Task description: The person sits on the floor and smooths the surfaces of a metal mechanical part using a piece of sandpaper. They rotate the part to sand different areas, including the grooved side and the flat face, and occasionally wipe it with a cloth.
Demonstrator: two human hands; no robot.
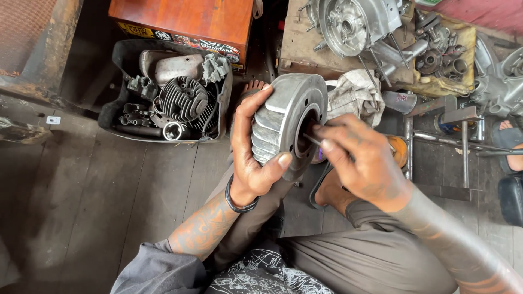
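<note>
We have the finned metal drum point(286, 122), a round grey casting with cooling ribs around its rim, held up off the floor over our lap, its open face turned to the right. Left hand point(251, 147) is clasped around the ribbed rim, thumb across the lower edge, fingers over the top. Right hand point(359, 158) pinches a thin dark tool point(313, 140), its tip pushed into the drum's central bore; how deep it goes is hidden by the rim.

Just behind the drum: a crumpled grey rag point(354, 95). Beyond it, a wooden block point(305, 49) carrying an engine casing point(354, 22) with studs sticking out. To the left, a black tray point(117, 103) of parts, a finned cylinder head point(185, 98) among them, with an orange-brown box point(185, 19) above it. Metal stands and rods point(441, 130) on the right. Wooden plank floor point(81, 207) all around.

Risks, as we judge them: the drum is borne by one hand only, so a hard push with the tool could twist it loose and drop it onto our knee or foot. The thin tool could skid off inside the bore and jab our left thumb near the rim.
</note>
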